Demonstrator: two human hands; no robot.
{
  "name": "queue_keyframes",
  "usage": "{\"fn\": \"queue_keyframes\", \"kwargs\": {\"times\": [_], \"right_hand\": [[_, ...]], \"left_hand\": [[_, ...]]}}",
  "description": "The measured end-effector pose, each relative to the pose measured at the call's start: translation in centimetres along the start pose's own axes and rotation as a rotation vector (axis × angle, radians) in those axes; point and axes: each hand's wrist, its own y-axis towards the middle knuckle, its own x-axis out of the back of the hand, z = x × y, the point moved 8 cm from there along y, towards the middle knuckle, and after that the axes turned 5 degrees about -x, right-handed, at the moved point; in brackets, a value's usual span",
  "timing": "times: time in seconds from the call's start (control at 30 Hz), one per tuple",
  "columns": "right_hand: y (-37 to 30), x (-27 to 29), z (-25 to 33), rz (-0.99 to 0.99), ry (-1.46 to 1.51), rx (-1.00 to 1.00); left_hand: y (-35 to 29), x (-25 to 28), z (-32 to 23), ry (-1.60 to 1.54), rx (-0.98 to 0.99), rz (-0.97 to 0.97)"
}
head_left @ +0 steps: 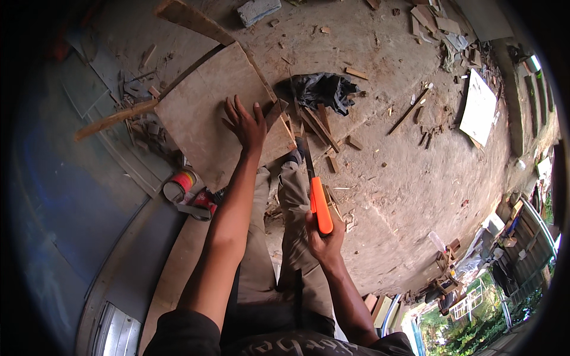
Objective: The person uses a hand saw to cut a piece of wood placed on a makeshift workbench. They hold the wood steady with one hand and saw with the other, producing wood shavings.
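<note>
My left hand [244, 123] lies on a small wooden worktable [205, 95], its fingers spread on the top. Beside its thumb, a short dark piece of wood [275, 114] reaches to the table's right edge. My right hand [328, 237] is wrapped round the orange handle [320, 204] of a handsaw. The saw's narrow dark blade [308, 155] points away from me, just right of the table's near corner, apart from the wood piece. Whether my left palm presses on that piece is hard to see.
Wood strips [320, 126] and a crumpled black plastic bag [325, 91] lie right of the table. Paint cans [180, 184] stand at the left, near a grey-blue panel [77, 196]. A white sheet [478, 108] and scraps lie far right; a grey block [258, 10] sits behind.
</note>
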Motion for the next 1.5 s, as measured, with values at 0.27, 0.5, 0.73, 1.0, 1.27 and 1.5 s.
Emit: {"fn": "queue_keyframes", "kwargs": {"times": [0.27, 0.5, 0.73, 1.0, 1.27, 1.5], "right_hand": [[-0.7, -1.9, 0.0, 0.101, -0.001, -0.137], [-1.8, -3.7, -1.7, 0.157, -0.046, -0.163], [-3.9, -4.4, -2.6, 0.066, -0.141, -0.024], [-4.6, -3.9, -2.4, 0.056, -0.076, 0.040], [-2.3, -2.8, -3.1, 0.065, -0.047, 0.045], [-2.7, -2.1, -3.8, 0.088, -0.017, 0.048]], "left_hand": [[0.8, -2.3, -0.8, 0.232, -0.023, 0.040], [0.4, -3.1, -0.4, 0.274, 0.027, 0.171], [0.9, -3.3, -0.7, 0.241, 0.023, 0.164], [0.5, -3.3, 0.1, 0.231, 0.031, 0.145], [0.4, -3.1, -0.3, 0.233, -0.043, 0.057], [0.6, -3.2, 0.0, 0.217, -0.030, 0.082]]}}
